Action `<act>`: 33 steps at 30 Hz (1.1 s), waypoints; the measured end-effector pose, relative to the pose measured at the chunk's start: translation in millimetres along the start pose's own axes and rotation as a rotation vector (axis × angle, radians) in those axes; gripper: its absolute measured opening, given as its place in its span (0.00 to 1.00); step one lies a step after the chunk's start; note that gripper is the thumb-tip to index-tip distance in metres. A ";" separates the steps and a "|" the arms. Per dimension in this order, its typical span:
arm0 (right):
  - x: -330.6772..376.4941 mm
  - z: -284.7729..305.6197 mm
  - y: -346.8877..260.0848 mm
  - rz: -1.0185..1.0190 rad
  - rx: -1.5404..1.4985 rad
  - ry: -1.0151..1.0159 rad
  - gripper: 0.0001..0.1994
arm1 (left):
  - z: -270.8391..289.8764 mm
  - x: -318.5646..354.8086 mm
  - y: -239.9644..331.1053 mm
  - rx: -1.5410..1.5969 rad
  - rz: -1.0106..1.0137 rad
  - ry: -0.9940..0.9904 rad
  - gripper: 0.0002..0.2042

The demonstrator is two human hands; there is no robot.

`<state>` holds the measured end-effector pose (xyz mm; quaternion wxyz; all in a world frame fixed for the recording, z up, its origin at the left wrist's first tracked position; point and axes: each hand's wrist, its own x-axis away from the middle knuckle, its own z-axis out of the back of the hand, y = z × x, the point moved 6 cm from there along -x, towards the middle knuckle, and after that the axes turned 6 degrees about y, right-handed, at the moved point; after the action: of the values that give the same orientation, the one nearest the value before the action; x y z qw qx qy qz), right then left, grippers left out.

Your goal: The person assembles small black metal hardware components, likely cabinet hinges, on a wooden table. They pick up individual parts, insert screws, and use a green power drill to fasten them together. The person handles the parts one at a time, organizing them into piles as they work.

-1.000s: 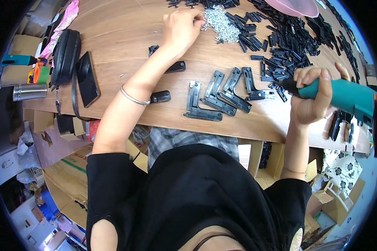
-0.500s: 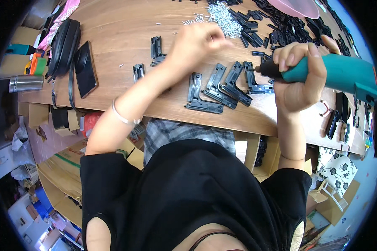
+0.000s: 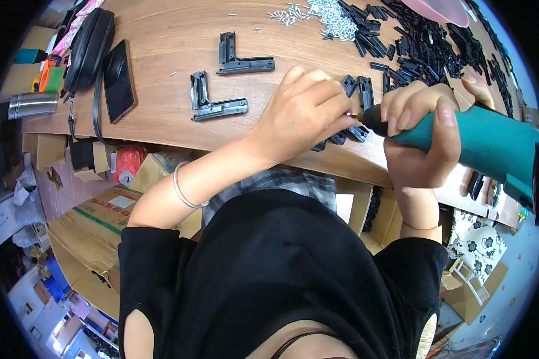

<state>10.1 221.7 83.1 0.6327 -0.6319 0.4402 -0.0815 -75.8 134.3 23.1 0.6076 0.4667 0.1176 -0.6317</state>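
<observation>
My right hand (image 3: 422,128) grips a green electric screwdriver (image 3: 491,137) with a black nose pointing left. At its bit, my left hand (image 3: 308,110) has thumb and fingers pinched together. Whatever lies in that pinch is too small to make out. Below and behind these fingers are several black L-shaped plastic parts (image 3: 366,91), partly covered by the hand. Two more such parts lie apart to the left, one L-shaped part (image 3: 245,64) farther away and another L-shaped part (image 3: 218,109) closer to the table's front edge.
Silver screws (image 3: 335,21) are heaped at the far middle, with a few scattered. Beside them spreads a pile of small black parts (image 3: 413,54) under a pink bowl (image 3: 440,11). A phone (image 3: 120,81), black case (image 3: 90,51) and metal cup (image 3: 33,106) occupy the left.
My left hand has come from near the screw heap to the screwdriver's tip, its fingers closing together. The screwdriver has shifted slightly left and nearer. The view has shifted a little.
</observation>
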 end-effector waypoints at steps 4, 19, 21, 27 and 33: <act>3.6 1.8 4.8 -0.001 0.009 0.007 0.16 | -5.8 8.4 2.5 -0.060 0.167 -0.037 0.25; 4.2 10.1 19.3 -0.019 -0.004 0.008 0.17 | -23.8 17.2 7.0 -0.242 0.281 -0.142 0.30; 4.5 10.8 20.5 -0.026 -0.006 -0.007 0.18 | -24.7 18.4 5.0 -0.243 0.282 -0.146 0.30; 4.8 6.0 24.6 -0.055 0.056 -0.085 0.17 | -26.6 18.7 3.2 -0.208 0.308 -0.174 0.29; -1.1 -1.1 28.3 -0.094 0.107 -0.168 0.19 | -27.3 18.9 3.2 -0.210 0.293 -0.200 0.30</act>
<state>-4.1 226.9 59.1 0.6956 -0.6218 0.3507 -0.0810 -57.5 140.7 -4.0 0.7469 0.3478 0.0526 -0.5642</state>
